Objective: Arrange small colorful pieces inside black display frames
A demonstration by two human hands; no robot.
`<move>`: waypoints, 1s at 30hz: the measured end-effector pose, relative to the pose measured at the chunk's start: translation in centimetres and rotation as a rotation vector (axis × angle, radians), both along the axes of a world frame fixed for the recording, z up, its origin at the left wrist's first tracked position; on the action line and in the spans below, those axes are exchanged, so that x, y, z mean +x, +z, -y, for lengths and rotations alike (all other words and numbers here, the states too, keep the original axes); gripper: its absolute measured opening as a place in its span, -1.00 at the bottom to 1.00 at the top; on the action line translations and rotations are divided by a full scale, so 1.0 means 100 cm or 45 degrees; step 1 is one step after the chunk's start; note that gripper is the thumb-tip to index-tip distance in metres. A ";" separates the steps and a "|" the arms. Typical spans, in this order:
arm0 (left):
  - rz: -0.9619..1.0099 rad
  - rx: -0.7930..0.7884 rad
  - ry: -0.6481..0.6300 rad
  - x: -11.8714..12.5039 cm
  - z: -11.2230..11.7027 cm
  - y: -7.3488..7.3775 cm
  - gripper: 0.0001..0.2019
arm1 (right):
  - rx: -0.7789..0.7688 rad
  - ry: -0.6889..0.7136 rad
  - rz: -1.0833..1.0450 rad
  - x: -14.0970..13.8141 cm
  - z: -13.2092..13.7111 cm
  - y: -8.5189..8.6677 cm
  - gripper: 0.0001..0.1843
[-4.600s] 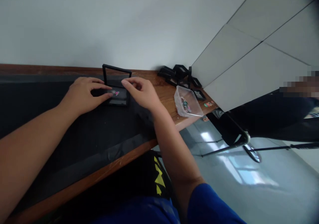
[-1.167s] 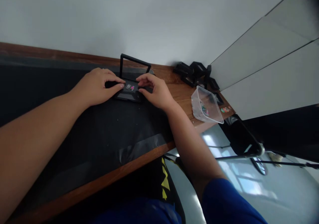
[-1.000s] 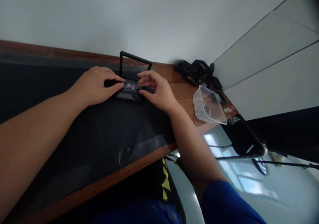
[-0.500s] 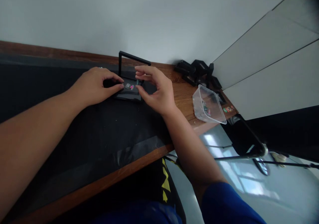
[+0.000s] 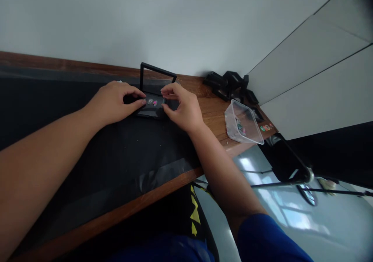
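Note:
An open black display case [image 5: 151, 107] lies on the black mat [image 5: 96, 153], its frame lid [image 5: 157, 71] standing upright behind it. Small coloured pieces [image 5: 152, 102], one pink, rest on the case's inner film. My left hand [image 5: 115, 102] grips the case's left edge between curled fingers and thumb. My right hand [image 5: 181, 106] sits at the case's right side, index finger and thumb pinched close together just beside the pieces; whether anything is between them is hidden.
A clear plastic tub [image 5: 242, 122] with small coloured items stands on the wooden table [image 5: 214, 112] to the right. A heap of black frames [image 5: 230, 85] lies behind it. Coloured stickers [image 5: 265, 128] sit near the table corner. The table edge runs close below my arms.
My right hand lifted with fingers spread over the case half a second ago and has come back down to its right edge, fingers pinched. My left hand stayed on the case.

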State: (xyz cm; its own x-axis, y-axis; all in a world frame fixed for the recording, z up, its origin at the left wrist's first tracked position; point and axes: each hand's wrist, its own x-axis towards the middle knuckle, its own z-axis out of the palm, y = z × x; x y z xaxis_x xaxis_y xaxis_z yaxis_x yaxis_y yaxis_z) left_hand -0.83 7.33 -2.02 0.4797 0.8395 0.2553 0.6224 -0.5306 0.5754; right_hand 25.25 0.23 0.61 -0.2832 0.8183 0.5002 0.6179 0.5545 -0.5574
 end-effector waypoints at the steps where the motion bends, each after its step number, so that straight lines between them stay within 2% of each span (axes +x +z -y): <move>1: 0.005 0.006 0.004 0.000 0.000 0.000 -0.52 | -0.014 -0.009 -0.030 -0.001 0.000 0.000 -0.51; 4: -0.001 0.022 0.006 0.001 0.001 0.000 -0.54 | -0.100 -0.041 -0.101 -0.003 -0.002 -0.002 -0.49; 10: -0.065 0.033 0.006 0.002 0.002 0.002 -0.42 | -0.266 -0.036 -0.142 -0.004 -0.008 -0.008 -0.76; 12: -0.057 0.036 0.018 0.003 0.002 0.000 -0.43 | -0.317 -0.035 -0.137 -0.004 -0.007 -0.009 -0.79; 16: -0.041 0.069 0.030 0.004 0.002 -0.004 -0.52 | -0.366 -0.048 -0.184 -0.005 -0.006 -0.009 -0.71; 23: -0.063 0.078 0.056 0.007 0.003 -0.004 -0.50 | -0.420 -0.088 -0.285 -0.003 -0.010 -0.018 -0.51; 30: -0.003 0.042 0.034 0.005 0.002 -0.004 -0.53 | -0.411 -0.061 -0.327 0.005 -0.011 -0.019 -0.49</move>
State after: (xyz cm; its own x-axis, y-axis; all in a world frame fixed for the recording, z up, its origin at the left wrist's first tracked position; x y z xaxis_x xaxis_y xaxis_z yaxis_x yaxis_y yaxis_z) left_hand -0.32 7.13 -2.47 0.4579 0.8433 0.2815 0.6381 -0.5322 0.5564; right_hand 25.74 1.37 -1.26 -0.1403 0.9539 0.2654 0.4569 0.3002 -0.8373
